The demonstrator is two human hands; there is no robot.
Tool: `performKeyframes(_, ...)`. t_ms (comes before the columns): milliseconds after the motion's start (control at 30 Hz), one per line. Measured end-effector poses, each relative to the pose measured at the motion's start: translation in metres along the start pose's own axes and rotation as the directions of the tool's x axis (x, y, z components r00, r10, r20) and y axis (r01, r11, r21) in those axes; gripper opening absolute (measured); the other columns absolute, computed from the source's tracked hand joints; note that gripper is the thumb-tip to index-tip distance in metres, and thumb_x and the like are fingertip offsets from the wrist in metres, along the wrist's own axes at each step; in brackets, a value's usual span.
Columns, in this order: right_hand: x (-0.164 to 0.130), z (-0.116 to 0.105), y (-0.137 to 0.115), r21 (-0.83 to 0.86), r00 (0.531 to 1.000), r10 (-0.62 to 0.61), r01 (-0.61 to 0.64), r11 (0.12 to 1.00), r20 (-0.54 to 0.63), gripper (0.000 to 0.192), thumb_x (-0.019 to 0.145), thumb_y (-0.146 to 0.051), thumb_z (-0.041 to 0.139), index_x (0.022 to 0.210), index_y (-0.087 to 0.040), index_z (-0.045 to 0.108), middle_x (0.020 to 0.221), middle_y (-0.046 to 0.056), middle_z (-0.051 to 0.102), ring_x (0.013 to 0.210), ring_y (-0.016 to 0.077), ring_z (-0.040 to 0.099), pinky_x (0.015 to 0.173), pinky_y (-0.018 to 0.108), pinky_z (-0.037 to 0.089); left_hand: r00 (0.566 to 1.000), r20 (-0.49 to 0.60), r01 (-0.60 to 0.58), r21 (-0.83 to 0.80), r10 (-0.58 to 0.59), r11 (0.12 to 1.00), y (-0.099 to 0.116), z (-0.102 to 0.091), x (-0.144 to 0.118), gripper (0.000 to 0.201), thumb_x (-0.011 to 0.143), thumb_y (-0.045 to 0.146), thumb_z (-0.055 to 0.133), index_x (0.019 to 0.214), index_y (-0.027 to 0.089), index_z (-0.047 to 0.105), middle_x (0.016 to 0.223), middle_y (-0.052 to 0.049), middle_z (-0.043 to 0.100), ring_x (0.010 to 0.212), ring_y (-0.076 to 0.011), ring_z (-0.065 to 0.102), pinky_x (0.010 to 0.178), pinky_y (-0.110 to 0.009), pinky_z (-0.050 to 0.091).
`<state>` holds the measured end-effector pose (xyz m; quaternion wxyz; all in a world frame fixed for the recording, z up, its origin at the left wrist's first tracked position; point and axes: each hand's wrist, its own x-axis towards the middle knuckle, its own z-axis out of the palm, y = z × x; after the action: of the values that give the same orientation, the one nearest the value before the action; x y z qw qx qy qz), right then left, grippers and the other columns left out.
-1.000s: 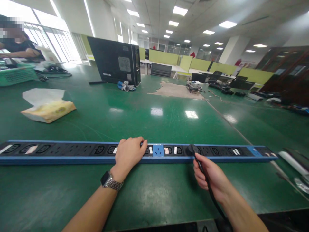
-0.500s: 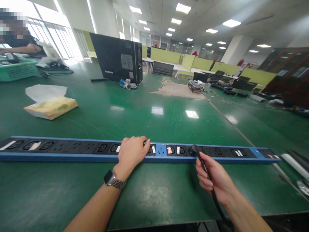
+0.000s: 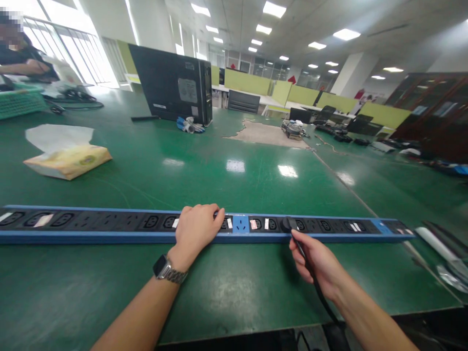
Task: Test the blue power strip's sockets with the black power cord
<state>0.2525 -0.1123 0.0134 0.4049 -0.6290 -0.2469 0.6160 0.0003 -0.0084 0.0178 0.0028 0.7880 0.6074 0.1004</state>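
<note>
A long blue-edged power strip (image 3: 109, 238) with black socket panels lies across the table in front of me. My left hand (image 3: 197, 231) is closed over its middle, fingers wrapped past the far edge. Just left of the thumb, part of the sockets is hidden under the hand. Right of the blue socket (image 3: 240, 224), a black power plug (image 3: 287, 224) sits against a socket; whether it is fully seated I cannot tell. My right hand (image 3: 316, 261) pinches the cord right behind the plug, and the black cable (image 3: 323, 297) runs down past the palm.
On the green table (image 3: 234, 287) stand a tissue pack (image 3: 69, 163) at left and a black computer case (image 3: 171, 85) behind, with gloves (image 3: 190, 125) beside it. A green basket (image 3: 22, 102) and a co-worker (image 3: 27, 61) are at far left. Loose parts (image 3: 294, 128) lie further back.
The plug and my right hand have shifted slightly left and now sit closer to the strip. The whole view has drifted a little; my left hand keeps its hold.
</note>
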Motion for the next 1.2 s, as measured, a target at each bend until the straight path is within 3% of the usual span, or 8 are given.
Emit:
performKeyframes(167,-0.008,-0.013,-0.015,-0.413,0.951,-0.277,0.2,0.888,-0.135,0.04,0.074,-0.057,0.065,0.087,-0.02,0.059,0.065,-0.001,0.06,0.054,0.0129,0.057,0.043,0.022,0.034,1.0,0.002,0.0,-0.003,0.0,1.0,0.0,0.0,0.0,0.049,0.093,0.045,0.029,0.082,0.021,0.071,0.084,-0.01,0.073,0.083,-0.0254,0.066,0.076,-0.036,0.04)
performKeyframes(333,-0.011,-0.002,-0.058,-0.406,0.596,-0.784,0.682,0.608,-0.174,0.03,0.075,-0.047,0.067,0.067,-0.019,0.057,0.058,-0.002,0.052,0.054,0.0104,0.049,0.053,0.024,0.038,1.0,-0.02,-0.008,0.001,0.008,1.0,0.0,0.001,0.0,0.048,0.093,0.044,0.028,0.083,0.022,0.07,0.084,-0.009,0.073,0.083,-0.0274,0.066,0.075,-0.038,0.039)
performKeyframes(433,0.004,0.023,-0.069,-0.058,0.685,-0.724,0.722,0.689,-0.081,0.044,0.078,-0.047,0.061,0.051,-0.021,0.039,0.043,-0.007,0.028,0.038,0.0055,0.028,0.04,0.022,0.025,1.0,-0.015,-0.01,0.001,0.01,1.0,0.0,0.001,-0.001,0.047,0.094,0.043,0.029,0.083,0.022,0.07,0.084,-0.009,0.073,0.083,-0.0268,0.066,0.075,-0.038,0.039)
performKeyframes(567,0.024,0.037,-0.068,-0.047,0.842,-0.538,0.536,0.843,-0.035,0.046,0.071,-0.051,0.067,0.051,-0.021,0.038,0.042,-0.009,0.023,0.036,0.0038,0.019,0.037,0.021,0.013,1.0,-0.021,-0.013,-0.008,0.012,1.0,-0.001,0.001,-0.001,0.046,0.094,0.043,0.03,0.083,0.022,0.07,0.086,-0.008,0.074,0.085,-0.0264,0.066,0.075,-0.037,0.038)
performKeyframes(767,0.013,-0.009,-0.047,-0.67,0.697,-0.699,0.442,0.596,-0.161,0.05,0.078,-0.06,0.058,0.052,-0.02,0.042,0.047,-0.004,0.037,0.046,0.0086,0.034,0.045,0.024,0.023,1.0,-0.018,-0.019,-0.008,0.019,1.0,-0.001,0.001,-0.001,0.047,0.094,0.042,0.029,0.081,0.022,0.069,0.085,-0.008,0.074,0.084,-0.0267,0.066,0.074,-0.038,0.038)
performKeyframes(933,0.018,-0.022,-0.019,-0.904,0.823,-0.568,0.258,0.34,0.022,0.055,0.083,-0.065,0.046,0.053,-0.019,0.048,0.05,0.0,0.048,0.052,0.0124,0.044,0.052,0.025,0.028,1.0,-0.005,-0.012,0.006,0.012,1.0,0.0,0.0,-0.001,0.047,0.094,0.043,0.029,0.082,0.022,0.069,0.086,-0.008,0.074,0.084,-0.0271,0.067,0.073,-0.038,0.038)
performKeyframes(1100,0.018,-0.013,-0.025,-0.748,0.851,-0.522,0.309,0.588,-0.058,0.048,0.077,-0.059,0.056,0.054,-0.018,0.055,0.049,0.001,0.05,0.049,0.0121,0.045,0.05,0.025,0.032,1.0,0.009,-0.011,0.018,0.01,1.0,0.0,0.0,-0.001,0.049,0.094,0.044,0.027,0.083,0.023,0.07,0.086,-0.008,0.074,0.085,-0.0272,0.066,0.074,-0.038,0.038)
performKeyframes(1200,-0.004,-0.022,-0.043,-0.387,0.767,-0.615,0.518,0.763,-0.184,0.042,0.072,-0.056,0.063,0.057,-0.018,0.052,0.049,-0.002,0.047,0.046,0.0092,0.041,0.045,0.023,0.031,1.0,0.014,-0.007,0.026,0.007,1.0,0.001,-0.001,0.0,0.049,0.093,0.043,0.027,0.083,0.023,0.07,0.087,-0.009,0.074,0.086,-0.0274,0.066,0.074,-0.039,0.038)
